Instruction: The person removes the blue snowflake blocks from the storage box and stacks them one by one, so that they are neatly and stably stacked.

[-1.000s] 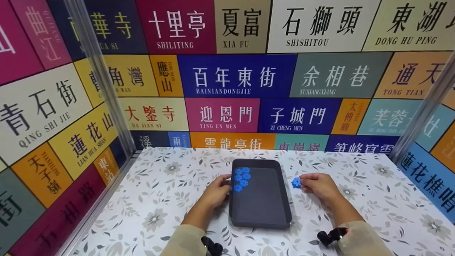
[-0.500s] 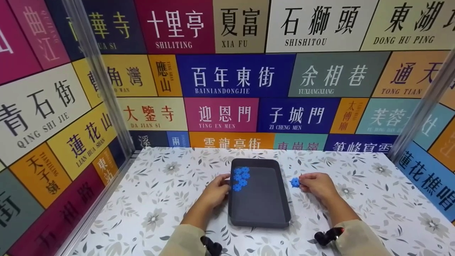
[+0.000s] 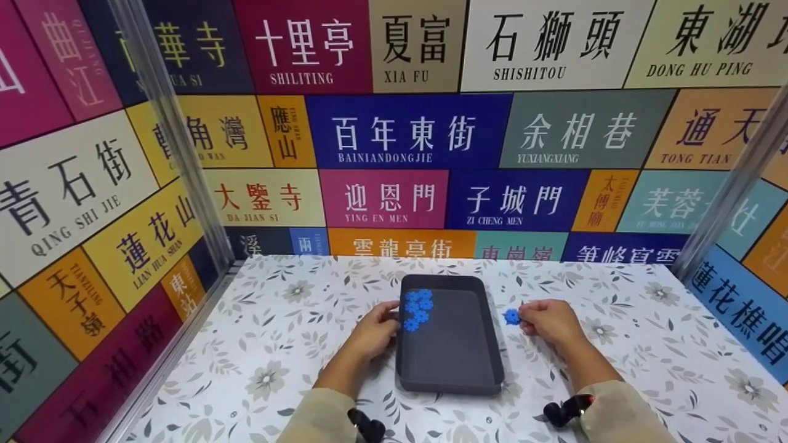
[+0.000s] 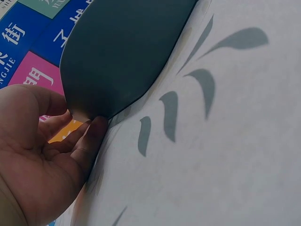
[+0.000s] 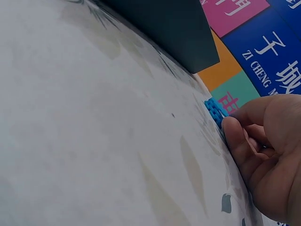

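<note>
- While steadying the tray [image 3: 449,357] with the left hand [image 3: 377,326], hold the blue piece [image 3: 511,317] at the right hand [image 3: 550,321], just beside the tray's right wall and apart from it.
- Step in hand, by judgement: handling of a toothed, flower-like piece outside the tray, probably for adding to the blue flowers [image 3: 425,304] inside.
- Next move, by judgement: raise the blue piece clear of the rim, carry leftward over the tray floor, and release near the blue flowers. Keep the tray from sliding meanwhile.
- Left hand: fingers bent, gripping the tray's edge at the left wall, away from the near corners.
- Right hand: narrow, with thumb and forefinger pinched on the blue piece. Not possible to tell whether touching the worktop [image 3: 277,320] below.
- Count, trays: one, lying flat on the worktop.
- Count, blue flowers inside the tray: about six or seven, bunched along the left wall toward the far end. Exact figure not readable, owing to crowding.
- Count, pieces pinched at right: at least one. Layered edge visible in the right wrist view; possibly several stacked, not possible to confirm.
- Count, hands: two, both occupied.
</note>
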Motion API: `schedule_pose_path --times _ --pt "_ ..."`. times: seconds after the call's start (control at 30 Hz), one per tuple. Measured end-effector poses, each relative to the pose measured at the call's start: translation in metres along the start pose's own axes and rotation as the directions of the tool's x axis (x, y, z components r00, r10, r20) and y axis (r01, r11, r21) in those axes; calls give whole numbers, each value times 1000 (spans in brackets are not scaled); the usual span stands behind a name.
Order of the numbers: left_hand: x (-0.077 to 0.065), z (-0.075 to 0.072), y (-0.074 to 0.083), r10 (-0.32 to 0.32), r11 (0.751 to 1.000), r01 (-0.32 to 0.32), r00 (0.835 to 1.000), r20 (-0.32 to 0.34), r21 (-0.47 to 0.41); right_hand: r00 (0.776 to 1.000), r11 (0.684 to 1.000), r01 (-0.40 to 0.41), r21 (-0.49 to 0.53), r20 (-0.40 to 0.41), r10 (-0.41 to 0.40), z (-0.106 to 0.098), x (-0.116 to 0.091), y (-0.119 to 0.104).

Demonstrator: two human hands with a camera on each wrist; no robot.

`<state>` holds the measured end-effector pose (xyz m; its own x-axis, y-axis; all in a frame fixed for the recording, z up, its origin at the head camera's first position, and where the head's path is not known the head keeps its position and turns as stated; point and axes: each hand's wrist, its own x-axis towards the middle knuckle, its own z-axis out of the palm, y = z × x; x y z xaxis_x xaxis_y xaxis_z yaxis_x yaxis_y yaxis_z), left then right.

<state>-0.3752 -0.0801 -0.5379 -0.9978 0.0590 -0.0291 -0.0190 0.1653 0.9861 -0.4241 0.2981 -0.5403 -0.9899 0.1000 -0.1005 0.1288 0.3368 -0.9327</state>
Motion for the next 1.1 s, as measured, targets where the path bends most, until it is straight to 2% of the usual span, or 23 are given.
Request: schedule_pose_path --times 0.53,0.73,0.9,1.1 --pt "1 -1 0 18 999 -18 1000 -5 46 1000 1000 1 9 -11 -1 2 0 1" --pt "0 -1 0 11 1000 -11 1000 7 -1 1000 998 13 54 -15 -12 2 -3 -2" --pt "0 -1 0 13 1000 -13 1000 8 9 999 1000 6 27 -33 -5 5 -6 -11" --pt "1 -2 0 13 1000 -13 1000 1 29 997 997 77 2 -7 -77 17 -13 -31"
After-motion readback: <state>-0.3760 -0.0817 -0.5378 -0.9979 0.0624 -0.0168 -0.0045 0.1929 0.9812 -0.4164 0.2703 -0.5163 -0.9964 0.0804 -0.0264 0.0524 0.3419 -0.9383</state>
